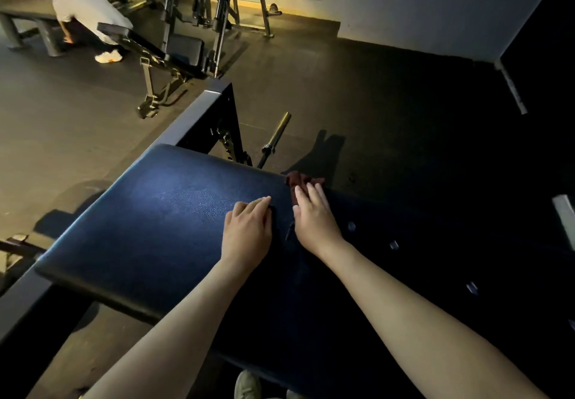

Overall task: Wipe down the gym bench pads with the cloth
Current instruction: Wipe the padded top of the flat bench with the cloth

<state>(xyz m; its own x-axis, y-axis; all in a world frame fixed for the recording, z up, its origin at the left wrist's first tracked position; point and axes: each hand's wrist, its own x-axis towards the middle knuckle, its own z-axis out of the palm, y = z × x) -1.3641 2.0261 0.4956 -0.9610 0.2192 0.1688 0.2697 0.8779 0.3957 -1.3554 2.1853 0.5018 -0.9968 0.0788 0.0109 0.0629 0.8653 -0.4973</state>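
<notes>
A dark blue bench pad (149, 227) fills the middle of the view, tilted and lit on its left half. A dark red cloth (300, 180) lies bunched at the pad's far right edge. My right hand (314, 218) lies flat on the cloth, fingers pressing its near part; most of the cloth is under the hand. My left hand (249, 227) rests palm-down on the pad just left of it, fingers together, holding nothing. The pad's right side drops into deep shadow.
A barbell end (277, 137) lies on the floor beyond the pad. The bench's steel frame (193, 112) runs up to the left. Another adjustable bench (155, 53) and racks stand farther back, where a person (84, 9) bends over. My shoe (247, 386) shows below.
</notes>
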